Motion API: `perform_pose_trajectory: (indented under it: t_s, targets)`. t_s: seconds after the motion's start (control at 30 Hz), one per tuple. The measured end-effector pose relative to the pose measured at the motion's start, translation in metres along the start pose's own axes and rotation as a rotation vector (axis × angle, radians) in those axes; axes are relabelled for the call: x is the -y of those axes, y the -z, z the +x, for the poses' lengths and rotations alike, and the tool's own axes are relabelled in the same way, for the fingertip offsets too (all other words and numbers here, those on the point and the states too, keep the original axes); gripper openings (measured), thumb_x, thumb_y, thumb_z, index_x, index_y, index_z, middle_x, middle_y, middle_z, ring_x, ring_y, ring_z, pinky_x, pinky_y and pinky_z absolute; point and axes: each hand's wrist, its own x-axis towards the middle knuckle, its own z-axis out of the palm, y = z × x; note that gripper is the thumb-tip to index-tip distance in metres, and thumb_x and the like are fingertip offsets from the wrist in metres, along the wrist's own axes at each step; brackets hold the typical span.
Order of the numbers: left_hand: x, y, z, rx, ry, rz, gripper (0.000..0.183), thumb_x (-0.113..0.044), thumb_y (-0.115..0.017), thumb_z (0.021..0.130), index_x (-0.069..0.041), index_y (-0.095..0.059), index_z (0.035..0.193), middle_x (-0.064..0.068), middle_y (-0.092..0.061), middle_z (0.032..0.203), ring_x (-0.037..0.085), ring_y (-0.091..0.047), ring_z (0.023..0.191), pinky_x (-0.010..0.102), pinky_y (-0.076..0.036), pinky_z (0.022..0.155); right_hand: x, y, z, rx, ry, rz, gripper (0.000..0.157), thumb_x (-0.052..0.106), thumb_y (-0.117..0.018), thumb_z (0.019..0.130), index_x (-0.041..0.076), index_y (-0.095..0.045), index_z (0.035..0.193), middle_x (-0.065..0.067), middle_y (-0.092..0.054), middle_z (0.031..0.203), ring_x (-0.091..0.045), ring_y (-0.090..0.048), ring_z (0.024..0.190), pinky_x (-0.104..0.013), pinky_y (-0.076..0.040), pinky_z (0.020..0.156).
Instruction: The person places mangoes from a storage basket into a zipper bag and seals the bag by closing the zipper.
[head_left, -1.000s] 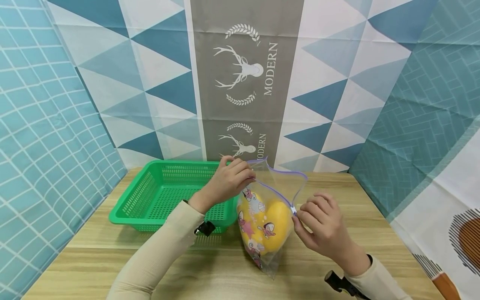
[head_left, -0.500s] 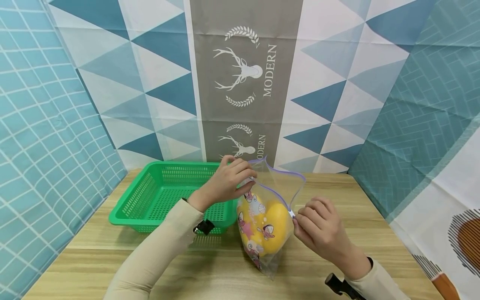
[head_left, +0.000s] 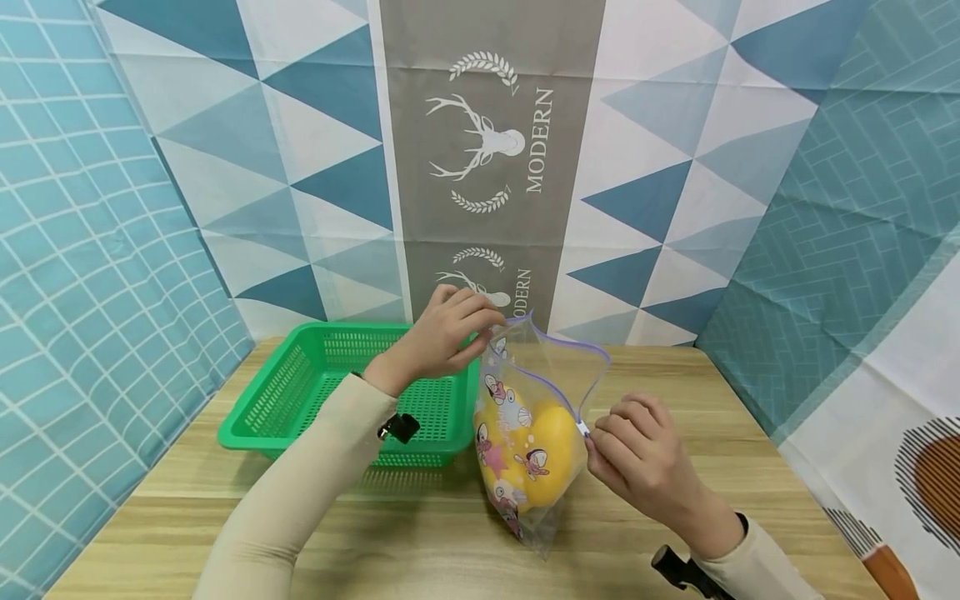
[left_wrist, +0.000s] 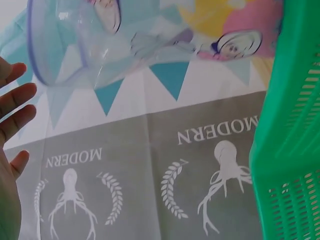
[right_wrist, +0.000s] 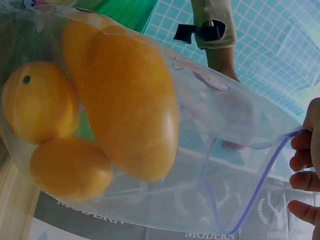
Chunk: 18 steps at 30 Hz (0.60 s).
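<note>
A clear zip bag with cartoon prints and a purple zip edge stands on the table, its mouth gaping. Inside it are several yellow-orange fruits: a large mango-shaped one, a round orange with a green stem spot, and a smaller rounded one. My right hand pinches the bag's corner at the white slider. My left hand is at the left end of the bag's mouth; in the left wrist view its fingers are spread, apart from the purple edge.
A green plastic basket with slotted walls stands on the wooden table, left of the bag and beneath my left forearm. A patterned cloth backdrop rises behind the table, with more cloth at both sides.
My left hand has let go of the bag's left edge and moved slightly up and left. My right hand shifted slightly down with the slider, then stayed still. The basket has not moved.
</note>
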Motion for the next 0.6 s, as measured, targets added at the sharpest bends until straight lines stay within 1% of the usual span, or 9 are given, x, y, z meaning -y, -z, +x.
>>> perform_pose_trajectory:
  t_s: [0.1,0.2,0.3,0.43,0.6]
  targets:
    - [0.008,0.001,0.004,0.002,-0.002,0.006,0.014,-0.008,-0.064,0.094,-0.008,-0.069,0.107,0.006,-0.066,0.106,0.026,-0.058,0.101,0.051,-0.037,0.088,0.0,0.001,-0.001,0.004,0.0,-0.001,0.033,0.008,-0.05,0.098,0.004,-0.06,0.067,-0.006,-0.06,0.066,-0.024,-0.052,0.061,-0.045,-0.044,0.068]
    - [0.014,0.002,0.009,0.011,-0.002,0.025,0.018,-0.005,-0.069,0.091,-0.008,-0.07,0.109,0.006,-0.066,0.106,0.026,-0.058,0.103,0.051,-0.038,0.087,0.0,0.001,-0.001,0.006,0.001,-0.001,0.033,0.008,-0.05,0.099,0.004,-0.06,0.067,-0.006,-0.06,0.066,-0.024,-0.052,0.062,-0.045,-0.044,0.068]
    - [0.021,0.002,0.014,0.036,0.001,0.047,0.021,-0.004,-0.071,0.09,-0.009,-0.07,0.111,0.006,-0.067,0.108,0.026,-0.057,0.104,0.05,-0.037,0.085,0.0,0.001,-0.001,0.012,-0.001,0.001,0.033,0.008,-0.05,0.099,0.004,-0.06,0.067,-0.006,-0.06,0.067,-0.024,-0.052,0.062,-0.044,-0.044,0.069]
    - [0.028,-0.001,0.018,0.1,0.018,0.047,0.021,-0.005,-0.071,0.091,-0.011,-0.071,0.111,0.006,-0.067,0.11,0.025,-0.056,0.106,0.049,-0.035,0.084,0.0,0.001,-0.002,0.014,-0.001,0.005,0.034,0.009,-0.05,0.099,0.005,-0.06,0.068,-0.006,-0.06,0.067,-0.024,-0.052,0.062,-0.045,-0.044,0.069]
    - [0.034,-0.006,0.025,0.198,0.074,0.006,0.025,-0.008,-0.07,0.092,-0.015,-0.071,0.117,0.004,-0.066,0.116,0.025,-0.054,0.113,0.049,-0.034,0.09,0.001,0.002,-0.002,0.01,0.0,0.005,0.033,0.008,-0.05,0.099,0.005,-0.06,0.067,-0.006,-0.06,0.067,-0.025,-0.053,0.062,-0.044,-0.044,0.069]
